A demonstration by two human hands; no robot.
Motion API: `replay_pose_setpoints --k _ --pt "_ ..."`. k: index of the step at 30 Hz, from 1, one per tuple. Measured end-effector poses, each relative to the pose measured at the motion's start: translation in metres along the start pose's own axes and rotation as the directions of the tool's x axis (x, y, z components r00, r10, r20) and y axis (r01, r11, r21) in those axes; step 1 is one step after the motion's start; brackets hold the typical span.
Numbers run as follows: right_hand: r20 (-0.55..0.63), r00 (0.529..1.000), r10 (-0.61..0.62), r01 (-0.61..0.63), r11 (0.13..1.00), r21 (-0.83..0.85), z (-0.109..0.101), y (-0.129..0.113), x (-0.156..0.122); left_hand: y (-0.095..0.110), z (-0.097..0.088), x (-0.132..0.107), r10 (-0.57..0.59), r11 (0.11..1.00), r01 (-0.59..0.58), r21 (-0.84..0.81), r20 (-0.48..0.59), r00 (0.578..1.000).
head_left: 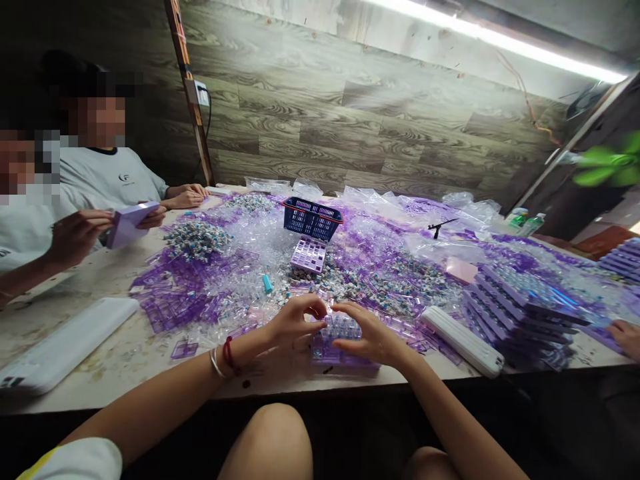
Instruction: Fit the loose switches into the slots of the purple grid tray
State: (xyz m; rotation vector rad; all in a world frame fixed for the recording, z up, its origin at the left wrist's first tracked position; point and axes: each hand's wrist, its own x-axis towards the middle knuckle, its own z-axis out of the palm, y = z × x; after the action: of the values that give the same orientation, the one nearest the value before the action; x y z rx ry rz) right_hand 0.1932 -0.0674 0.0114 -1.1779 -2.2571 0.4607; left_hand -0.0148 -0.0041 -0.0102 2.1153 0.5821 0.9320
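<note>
Low over the front edge of the table, my left hand (299,319) has its fingers curled, index and thumb nearly meeting. What lies at their tips is too small to make out. Facing it, my right hand (373,335) curves with thumb and fingers apart. Both are above a purple plastic tray (345,359) that carries rows of small clear pieces (344,327) and is partly covered by my fingers. Just beyond lies a heap of small grey, white and blue parts (345,288). A light purple gridded panel (309,255) rests there, by a dark blue basket (313,221).
Stacked purple trays (515,313) and a white power strip (463,340) stand right; a long white box (70,343) lies left. Clear and purple plastic pieces (187,293) spread over the table (120,377). Two people sit left, one holding a purple box (131,223); another person's hand (625,337) shows right.
</note>
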Motion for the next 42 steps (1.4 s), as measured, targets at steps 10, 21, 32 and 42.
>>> replay_pose_setpoints --k 10,21,32,42 --pt "-0.14 0.99 0.004 -0.003 1.0 0.01 0.021 -0.004 0.011 -0.003 -0.017 0.007 0.112 0.991 -0.122 0.063 0.138 0.984" --pt "-0.084 0.995 -0.057 0.058 0.998 0.007 0.02 -0.012 0.013 0.014 -0.02 0.005 0.143 0.972 -0.195 0.128 0.332 0.932" --pt "-0.058 0.994 -0.096 0.096 0.995 0.002 0.021 -0.01 0.012 0.012 -0.019 0.005 0.125 0.973 -0.181 0.141 0.338 0.933" --pt "-0.087 0.986 -0.142 0.148 0.987 0.061 0.026 0.001 0.013 -0.005 -0.021 0.005 0.307 0.915 -0.376 0.147 0.351 0.885"
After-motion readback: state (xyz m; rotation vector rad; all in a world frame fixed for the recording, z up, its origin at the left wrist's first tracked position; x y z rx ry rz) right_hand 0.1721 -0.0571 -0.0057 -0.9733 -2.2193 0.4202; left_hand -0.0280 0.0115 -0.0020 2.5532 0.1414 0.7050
